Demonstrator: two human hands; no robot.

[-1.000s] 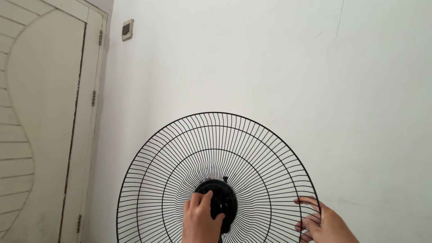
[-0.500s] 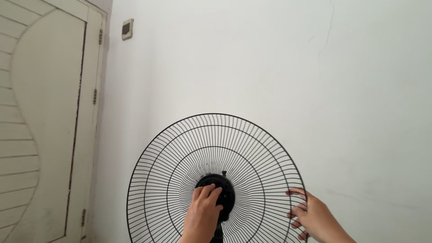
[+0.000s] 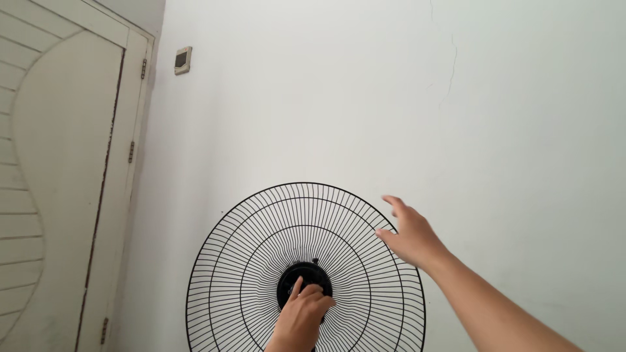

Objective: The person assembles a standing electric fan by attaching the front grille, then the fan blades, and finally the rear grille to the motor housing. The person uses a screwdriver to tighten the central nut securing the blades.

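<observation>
My left hand point(image 3: 301, 316) rests on the black hub point(image 3: 304, 288) at the centre of the fan guard point(image 3: 261, 248), fingers curled around its front. My right hand point(image 3: 409, 234) is released, fingers spread, touching the guard's upper right rim. The guard stands upright against the white wall point(image 3: 339, 98), beside a door point(image 3: 59, 182).
</observation>
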